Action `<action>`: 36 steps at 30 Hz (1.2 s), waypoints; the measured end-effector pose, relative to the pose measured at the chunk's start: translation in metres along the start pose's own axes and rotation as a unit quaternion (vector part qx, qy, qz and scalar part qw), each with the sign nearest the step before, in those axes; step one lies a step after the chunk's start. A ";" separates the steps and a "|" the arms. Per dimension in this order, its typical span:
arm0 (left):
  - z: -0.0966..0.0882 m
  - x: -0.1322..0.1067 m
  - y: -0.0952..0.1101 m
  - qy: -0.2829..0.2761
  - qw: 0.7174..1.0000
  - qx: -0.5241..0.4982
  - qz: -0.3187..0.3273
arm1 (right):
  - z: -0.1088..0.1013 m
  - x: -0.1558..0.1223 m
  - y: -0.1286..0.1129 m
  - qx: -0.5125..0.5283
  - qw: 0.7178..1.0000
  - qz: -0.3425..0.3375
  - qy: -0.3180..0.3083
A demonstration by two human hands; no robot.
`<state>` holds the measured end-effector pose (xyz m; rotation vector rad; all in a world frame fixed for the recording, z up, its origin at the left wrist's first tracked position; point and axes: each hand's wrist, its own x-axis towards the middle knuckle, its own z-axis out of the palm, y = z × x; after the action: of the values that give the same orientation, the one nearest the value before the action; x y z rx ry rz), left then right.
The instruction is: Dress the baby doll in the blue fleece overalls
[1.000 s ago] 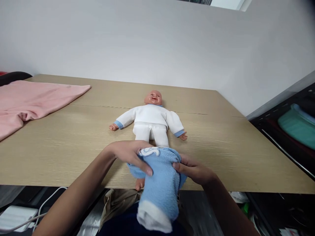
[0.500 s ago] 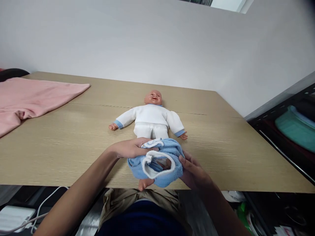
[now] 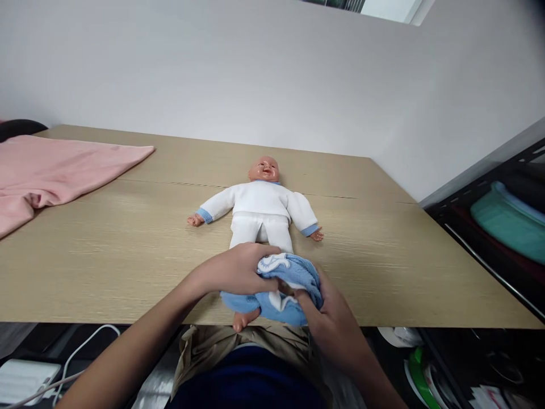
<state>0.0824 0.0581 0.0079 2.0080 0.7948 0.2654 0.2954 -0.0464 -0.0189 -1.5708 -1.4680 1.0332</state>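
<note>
A baby doll (image 3: 261, 201) in white clothes with blue cuffs lies on its back on the table, head toward the wall and feet toward me. Bunched around its lower legs is a blue terry-cloth baby garment (image 3: 293, 270) with white trim. One bare foot (image 3: 246, 320) sticks out below the cloth at the table's front edge; the other is hidden. My left hand (image 3: 244, 270) grips the garment's upper left side with curled fingers. On the right, my right hand (image 3: 326, 307) holds its edge, thumb tucked into the white-trimmed opening.
Pink cloth (image 3: 63, 170) lies spread on the left of the wooden table (image 3: 128, 272). A black rack (image 3: 472, 233) with a teal folded item (image 3: 508, 221) stands at the right. Below the front edge are a white box with cables (image 3: 28, 378) and several stored items.
The white-trimmed opening, round and facing me before, is now gathered together and partly covered. Both hands have closed in on it, the left moving rightward, the right thumb entering the opening.
</note>
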 end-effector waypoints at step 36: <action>0.020 0.007 -0.039 0.020 0.992 -0.104 0.073 | 0.046 -0.010 0.059 0.000 0.985 -0.038 0.171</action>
<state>0.0804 0.0625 -0.0364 1.8690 0.6191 0.4564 0.2772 -0.0609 -0.0904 -1.5869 -1.2783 0.6786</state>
